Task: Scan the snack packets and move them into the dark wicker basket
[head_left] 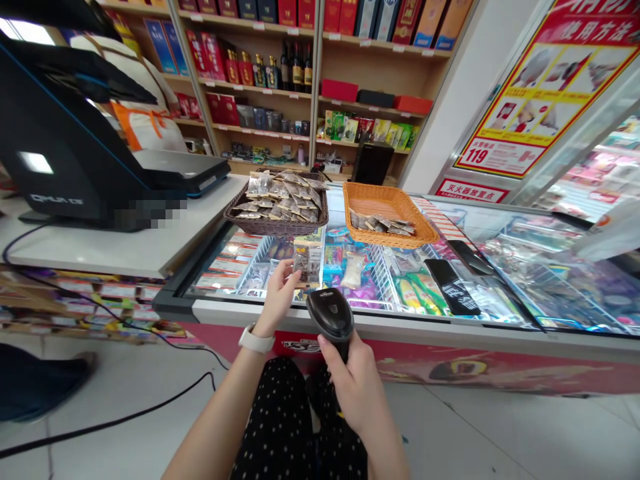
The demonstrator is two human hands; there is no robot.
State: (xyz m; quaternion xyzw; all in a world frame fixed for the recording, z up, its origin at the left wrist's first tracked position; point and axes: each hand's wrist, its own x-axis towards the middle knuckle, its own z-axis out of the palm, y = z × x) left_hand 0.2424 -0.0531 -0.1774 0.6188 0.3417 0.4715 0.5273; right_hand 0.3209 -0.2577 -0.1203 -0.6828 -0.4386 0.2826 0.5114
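My left hand [281, 290] pinches the lower left edge of a small flat packet [309, 261] with dark contents, just above the freezer's glass top. A black barcode scanner [330, 312] is gripped by its handle in my right hand [354, 373], its head close to the packet. Behind the packet, a dark brown wicker basket [277, 229] is heaped with similar small packets [287, 193]. To its right stands an orange wicker basket [367, 193], with a few packets [385, 224] at its front.
A chest freezer [425, 327] spans the front, with frozen goods under its glass. Two dark phones [453, 287] lie on its right side. At left are a counter [115, 248], a weighing scale [185, 167] and a black cable [115, 408]. Stocked shelves [260, 87] stand behind.
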